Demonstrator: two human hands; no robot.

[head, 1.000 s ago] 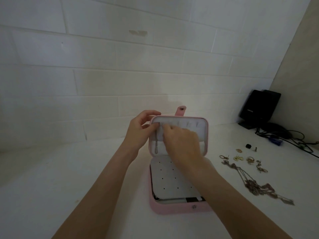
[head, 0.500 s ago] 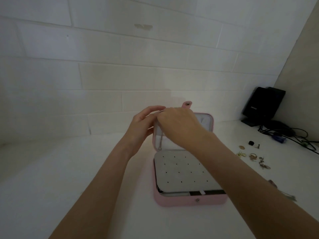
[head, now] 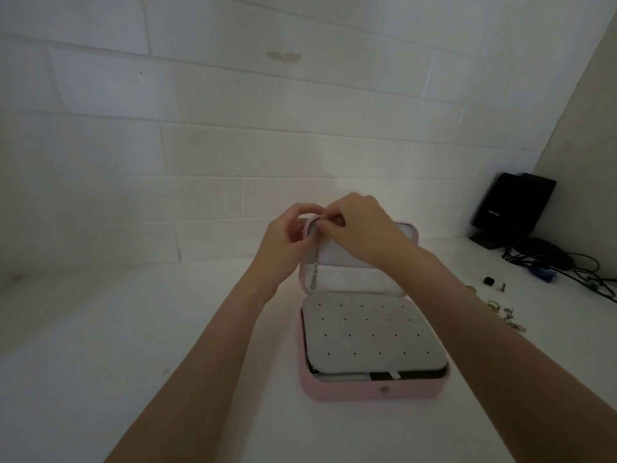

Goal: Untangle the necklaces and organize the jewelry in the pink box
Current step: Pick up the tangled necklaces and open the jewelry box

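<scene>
My left hand [head: 287, 235] curls at the top left corner of the pink box's [head: 374, 390] raised lid [head: 409, 233], fingers bent round its edge. My right hand [head: 359, 228] meets it there, fingertips pinching the top of a thin chain [head: 315, 269] that hangs down the lid's white lining. Below lies the grey perforated earring panel [head: 367, 335] in the base. Further right, small rings and earrings [head: 500, 315] sit on the white table [head: 133, 329], near a black speaker [head: 514, 208].
</scene>
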